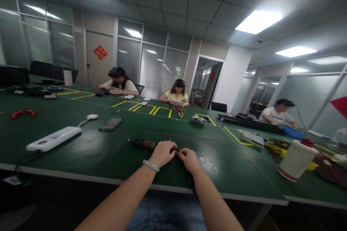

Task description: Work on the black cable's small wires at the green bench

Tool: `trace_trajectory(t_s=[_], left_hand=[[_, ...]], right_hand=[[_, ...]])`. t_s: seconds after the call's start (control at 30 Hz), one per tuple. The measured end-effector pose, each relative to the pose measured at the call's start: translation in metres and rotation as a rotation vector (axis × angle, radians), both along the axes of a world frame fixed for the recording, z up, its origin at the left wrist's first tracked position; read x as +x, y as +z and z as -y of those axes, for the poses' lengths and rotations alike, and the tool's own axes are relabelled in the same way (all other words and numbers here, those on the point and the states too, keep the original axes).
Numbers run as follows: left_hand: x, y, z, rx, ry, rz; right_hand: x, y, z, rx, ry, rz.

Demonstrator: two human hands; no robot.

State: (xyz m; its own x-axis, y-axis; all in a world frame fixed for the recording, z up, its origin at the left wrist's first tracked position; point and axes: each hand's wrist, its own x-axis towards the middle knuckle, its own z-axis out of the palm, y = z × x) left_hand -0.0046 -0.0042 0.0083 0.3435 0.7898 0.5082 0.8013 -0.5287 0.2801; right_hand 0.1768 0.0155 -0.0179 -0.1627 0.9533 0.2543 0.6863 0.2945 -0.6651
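Note:
A dark, slim corded tool that looks like an electric screwdriver (145, 144) lies sideways on the green table, its narrow tip pointing left. My left hand (163, 152), with a pale bangle on the wrist, is closed over the rear part of the tool. Thumb and fingers of my right hand (189, 158) pinch the black cord end just beside my left fingertips. From there the black cord (193, 184) runs down over the table's front edge. My fingers hide the exact joint between tool and cord.
A white power strip (55, 139) and red-handled pliers (23, 114) lie to the left. Ahead is a metal bowl (199, 120). On the right stand a white tumbler (296, 160) and a pale box (252, 139). Three people sit working across the green table (108, 162).

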Motion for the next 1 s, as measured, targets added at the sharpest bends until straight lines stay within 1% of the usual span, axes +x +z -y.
trace_trajectory(t_s=[0.3,0.53,0.7,1.0], left_hand=[[-0.0005,0.0026,0.002,-0.011,-0.007,-0.025],[-0.0005,0.0008,0.0016,0.0,-0.006,-0.016],[-0.0003,0.0013,0.0027,-0.012,0.001,-0.028],[-0.0004,0.0004,0.0019,-0.004,-0.014,-0.014]], right_hand=[[0.0003,-0.0039,-0.0001,-0.051,0.011,-0.057],[-0.0004,0.0004,0.0026,-0.006,0.005,-0.04],[0.0001,-0.0003,0.0017,0.0,0.0,-0.031],[0.0009,-0.001,0.0007,-0.03,0.01,-0.042]])
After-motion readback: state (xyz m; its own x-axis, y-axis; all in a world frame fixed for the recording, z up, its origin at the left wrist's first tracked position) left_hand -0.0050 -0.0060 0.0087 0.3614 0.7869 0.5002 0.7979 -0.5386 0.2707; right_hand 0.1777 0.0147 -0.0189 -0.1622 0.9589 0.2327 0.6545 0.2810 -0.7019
